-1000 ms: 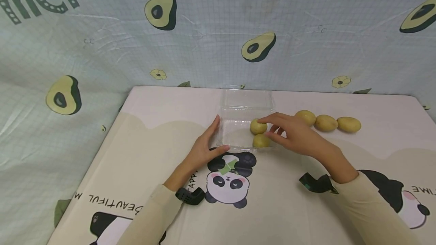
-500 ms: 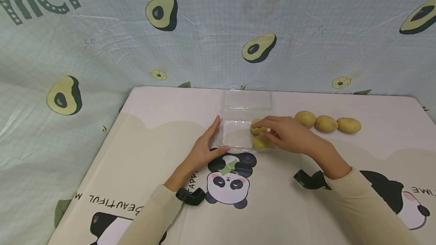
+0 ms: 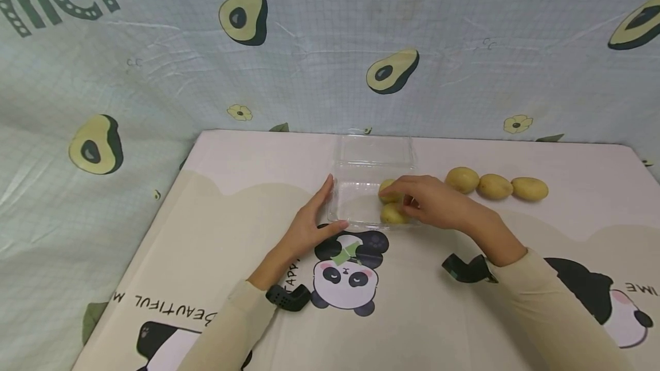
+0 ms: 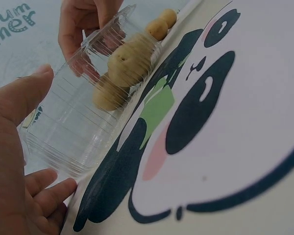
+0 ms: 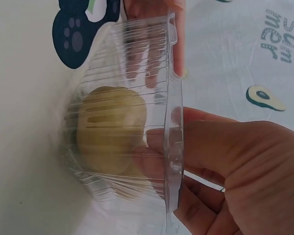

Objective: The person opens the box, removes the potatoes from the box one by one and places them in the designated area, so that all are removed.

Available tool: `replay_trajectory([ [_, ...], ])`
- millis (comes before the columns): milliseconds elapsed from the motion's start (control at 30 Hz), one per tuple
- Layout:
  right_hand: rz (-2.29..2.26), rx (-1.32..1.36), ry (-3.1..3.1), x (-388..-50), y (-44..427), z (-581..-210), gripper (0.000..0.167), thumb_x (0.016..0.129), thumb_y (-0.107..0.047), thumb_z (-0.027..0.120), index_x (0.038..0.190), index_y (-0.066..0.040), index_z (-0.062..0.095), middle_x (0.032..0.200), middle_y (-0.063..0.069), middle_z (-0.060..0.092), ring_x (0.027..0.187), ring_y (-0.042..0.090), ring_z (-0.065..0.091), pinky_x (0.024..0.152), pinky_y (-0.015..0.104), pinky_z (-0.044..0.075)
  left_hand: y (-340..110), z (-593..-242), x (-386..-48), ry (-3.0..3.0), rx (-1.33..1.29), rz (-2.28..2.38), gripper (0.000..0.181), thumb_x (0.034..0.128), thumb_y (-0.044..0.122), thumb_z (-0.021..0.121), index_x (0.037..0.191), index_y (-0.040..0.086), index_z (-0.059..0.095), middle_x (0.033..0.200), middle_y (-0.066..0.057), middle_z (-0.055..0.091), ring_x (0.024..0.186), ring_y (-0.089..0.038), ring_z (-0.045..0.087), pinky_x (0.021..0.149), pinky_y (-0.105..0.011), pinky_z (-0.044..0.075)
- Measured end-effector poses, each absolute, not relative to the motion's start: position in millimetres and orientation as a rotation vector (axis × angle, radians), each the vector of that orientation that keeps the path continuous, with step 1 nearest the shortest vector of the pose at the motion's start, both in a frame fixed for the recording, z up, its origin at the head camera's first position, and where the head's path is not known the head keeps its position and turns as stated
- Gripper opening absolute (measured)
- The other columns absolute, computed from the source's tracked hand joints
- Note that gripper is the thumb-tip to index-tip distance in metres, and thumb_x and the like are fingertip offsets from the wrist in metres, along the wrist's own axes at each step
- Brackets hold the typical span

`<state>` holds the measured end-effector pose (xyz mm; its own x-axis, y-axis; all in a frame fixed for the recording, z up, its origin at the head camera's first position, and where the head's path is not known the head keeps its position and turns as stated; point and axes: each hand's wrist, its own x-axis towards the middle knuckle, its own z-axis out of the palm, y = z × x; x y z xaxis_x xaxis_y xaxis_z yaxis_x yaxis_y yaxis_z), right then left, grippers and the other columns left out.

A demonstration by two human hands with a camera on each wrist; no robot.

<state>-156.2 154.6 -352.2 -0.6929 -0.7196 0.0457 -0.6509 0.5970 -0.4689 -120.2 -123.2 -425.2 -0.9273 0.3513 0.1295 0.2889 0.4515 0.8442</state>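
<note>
Potatoes [image 3: 394,215] (two) sit at 3 o'clock inside the clear clamshell [image 3: 356,202]. Left hand [image 3: 309,225]: spread, at the clamshell's 8 o'clock. Right hand [image 3: 438,204]: fingers bent over both potatoes; any pinch cannot be confirmed. Seating them appears in hand; next likely calls for lifting fingers clear.

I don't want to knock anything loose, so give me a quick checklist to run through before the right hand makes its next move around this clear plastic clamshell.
1. Clear plastic clamshell open, its lid folded back on the far side: ok.
2. Left hand placed at the clamshell's left side: ok.
3. Two potatoes inside, at the clamshell's right end: ok.
4. Right hand clear of the clamshell: not ok; its fingers reach inside, at the potatoes.
5. Right hand's grip released: cannot tell.
6. Three potatoes outside, in a row on the panda-print tablecloth: ok.
</note>
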Motion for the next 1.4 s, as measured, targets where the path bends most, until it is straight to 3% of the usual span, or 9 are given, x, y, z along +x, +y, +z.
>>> replay_trajectory([
  [133, -0.688, -1.154, 2.653, -158, 155, -352, 0.041, 0.081, 0.002, 0.073, 0.121, -0.009, 0.066, 0.112, 0.003, 0.064, 0.080, 0.012, 0.056, 0.072, 0.028, 0.051, -123, -425, -120, 2.617, 0.580, 1.510, 0.100, 0.0807, 0.062, 0.064, 0.155, 0.020, 0.011, 0.157, 0.002, 0.017, 0.142, -0.021, 0.022, 0.112, -0.047, 0.020],
  [400, -0.760, -1.176, 2.552, -162, 155, -353, 0.043, 0.081, 0.007, 0.072, 0.121, -0.006, 0.065, 0.115, 0.004, 0.063, 0.091, 0.018, 0.062, 0.076, 0.026, 0.054, -123, -425, -120, 2.613, 0.570, 1.507, 0.099, 0.0814, 0.059, 0.065, 0.155, 0.020, 0.011, 0.157, 0.002, 0.017, 0.142, -0.021, 0.022, 0.112, -0.047, 0.021],
  [667, -0.666, -1.181, 2.616, -163, 147, -356, 0.037, 0.082, -0.010, 0.076, 0.119, -0.011, 0.068, 0.114, -0.001, 0.065, 0.098, 0.017, 0.061, 0.082, 0.033, 0.053, -124, -425, -119, 2.612, 0.573, 1.516, 0.100, 0.0809, 0.061, 0.064, 0.155, 0.020, 0.012, 0.157, 0.002, 0.018, 0.142, -0.022, 0.023, 0.112, -0.047, 0.020],
  [867, -0.591, -1.201, 2.648, -163, 143, -359, 0.032, 0.083, -0.018, 0.076, 0.114, -0.014, 0.071, 0.106, -0.005, 0.068, 0.094, 0.014, 0.062, 0.084, 0.035, 0.052, -123, -424, -119, 2.604, 0.584, 1.517, 0.100, 0.0812, 0.058, 0.065, 0.155, 0.020, 0.011, 0.157, 0.002, 0.018, 0.141, -0.022, 0.025, 0.112, -0.046, 0.021],
  [1400, -0.809, -1.212, 2.519, -168, 137, -366, 0.028, 0.087, -0.005, 0.069, 0.115, -0.009, 0.070, 0.109, -0.002, 0.068, 0.095, 0.012, 0.061, 0.086, 0.033, 0.052, -124, -426, -121, 2.606, 0.599, 1.511, 0.100, 0.0816, 0.060, 0.064, 0.155, 0.019, 0.011, 0.157, 0.001, 0.017, 0.141, -0.022, 0.025, 0.113, -0.044, 0.020],
])
